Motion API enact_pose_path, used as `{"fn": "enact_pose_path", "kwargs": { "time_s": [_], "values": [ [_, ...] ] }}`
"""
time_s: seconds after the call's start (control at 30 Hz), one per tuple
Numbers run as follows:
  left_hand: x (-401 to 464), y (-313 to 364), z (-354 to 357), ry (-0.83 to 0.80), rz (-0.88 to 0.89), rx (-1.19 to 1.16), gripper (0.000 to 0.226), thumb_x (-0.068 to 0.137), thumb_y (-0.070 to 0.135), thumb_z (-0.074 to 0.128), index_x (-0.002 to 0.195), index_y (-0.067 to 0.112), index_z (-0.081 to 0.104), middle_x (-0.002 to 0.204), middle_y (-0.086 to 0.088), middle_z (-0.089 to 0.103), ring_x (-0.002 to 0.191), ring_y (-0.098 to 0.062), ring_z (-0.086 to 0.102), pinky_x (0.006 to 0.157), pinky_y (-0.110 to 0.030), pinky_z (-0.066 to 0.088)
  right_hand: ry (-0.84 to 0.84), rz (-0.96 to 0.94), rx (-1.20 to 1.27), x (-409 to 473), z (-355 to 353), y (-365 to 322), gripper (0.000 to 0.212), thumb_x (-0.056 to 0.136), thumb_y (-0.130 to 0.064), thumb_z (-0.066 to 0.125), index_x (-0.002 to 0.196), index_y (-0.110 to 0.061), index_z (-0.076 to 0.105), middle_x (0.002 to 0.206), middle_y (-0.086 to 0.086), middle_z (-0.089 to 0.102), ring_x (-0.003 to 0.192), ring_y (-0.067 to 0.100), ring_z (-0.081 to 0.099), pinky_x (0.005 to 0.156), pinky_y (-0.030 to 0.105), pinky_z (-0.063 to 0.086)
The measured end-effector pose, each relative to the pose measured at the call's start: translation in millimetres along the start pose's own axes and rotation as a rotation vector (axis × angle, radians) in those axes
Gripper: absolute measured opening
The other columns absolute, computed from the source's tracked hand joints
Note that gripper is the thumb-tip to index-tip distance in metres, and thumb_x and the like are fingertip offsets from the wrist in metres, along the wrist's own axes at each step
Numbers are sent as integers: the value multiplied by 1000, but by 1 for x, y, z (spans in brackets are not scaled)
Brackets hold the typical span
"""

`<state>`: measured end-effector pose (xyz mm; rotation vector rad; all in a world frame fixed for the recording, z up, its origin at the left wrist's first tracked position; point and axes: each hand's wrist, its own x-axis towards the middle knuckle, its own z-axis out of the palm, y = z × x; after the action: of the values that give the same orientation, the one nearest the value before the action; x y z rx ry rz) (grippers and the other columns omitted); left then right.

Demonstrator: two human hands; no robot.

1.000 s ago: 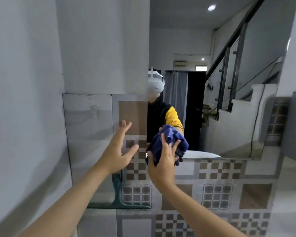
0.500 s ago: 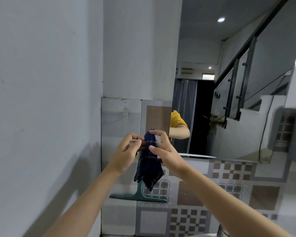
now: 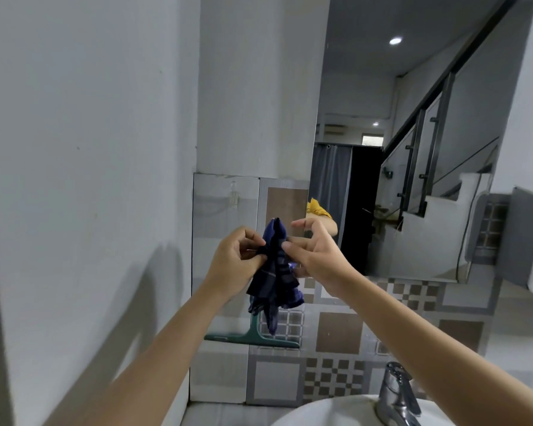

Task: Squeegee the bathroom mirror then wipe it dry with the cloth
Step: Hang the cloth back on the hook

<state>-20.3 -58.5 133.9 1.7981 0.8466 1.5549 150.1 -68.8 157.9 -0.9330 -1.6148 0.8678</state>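
Observation:
A dark blue checked cloth [image 3: 274, 272] hangs bunched in front of me, left of the mirror's lower left corner. My left hand [image 3: 237, 259] pinches its upper left side between thumb and fingers. My right hand [image 3: 314, 253] touches the cloth's right side with a fingertip and thumb, its other fingers spread apart. The mirror [image 3: 413, 142] covers the wall on the right and reflects a staircase and a yellow sleeve. A green squeegee [image 3: 253, 336] hangs against the tiled wall below the cloth, its handle partly hidden by the fabric.
A white washbasin [image 3: 330, 413] with a chrome tap [image 3: 396, 392] sits at the bottom right. A plain grey wall closes in on the left. Patterned tiles cover the wall under the mirror. A grey holder [image 3: 523, 241] is mounted at the right edge.
The cloth went from bunched in my right hand alone to hanging between both hands. My view turned left and down, bringing the basin and tap into sight.

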Motion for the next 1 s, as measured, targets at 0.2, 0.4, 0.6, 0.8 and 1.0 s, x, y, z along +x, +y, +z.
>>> {"fn": "enact_pose_path", "kwargs": {
  "time_s": [0.2, 0.4, 0.6, 0.8, 1.0],
  "values": [
    [0, 17, -8, 68, 17, 34, 39, 80, -16, 48, 84, 18, 69, 84, -5, 70, 76, -15, 66, 70, -27, 55, 66, -169, -82, 0, 5, -9, 26, 83, 7, 66, 83, -18, 59, 83, 2, 74, 73, 27, 72, 54, 37, 59],
    [10, 27, -20, 183, 4, 186, 15, 80, 17, 70, 95, 14, 70, 89, -2, 72, 79, -16, 66, 73, -24, 53, 177, -265, -456, 18, 9, -10, 34, 90, 5, 49, 94, -20, 71, 45, -19, 58, 39, 1, 48, 44, 13, 40],
    [43, 23, -27, 264, 132, 605, 28, 83, 6, 62, 109, 13, 68, 108, -3, 71, 97, -20, 63, 80, -25, 45, 180, -334, -619, 62, 16, -26, 22, 85, -19, 70, 106, -15, 70, 94, 1, 72, 82, 13, 65, 71, 16, 50],
    [88, 26, -45, 410, 186, 694, 32, 84, 6, 52, 108, 18, 71, 97, -4, 73, 84, -21, 63, 69, -27, 46, 77, -475, -917, 117, 17, -46, 32, 90, -26, 63, 123, -26, 61, 103, 4, 42, 82, 22, 54, 74, 34, 50],
    [133, 12, -67, 356, 93, 695, 21, 82, 19, 67, 102, 16, 73, 93, -6, 74, 81, -20, 65, 69, -29, 49, 78, -415, -1007, 168, 33, -43, 32, 92, -43, 55, 122, -31, 55, 106, 3, 40, 78, 22, 55, 66, 33, 49]
  ]
}}
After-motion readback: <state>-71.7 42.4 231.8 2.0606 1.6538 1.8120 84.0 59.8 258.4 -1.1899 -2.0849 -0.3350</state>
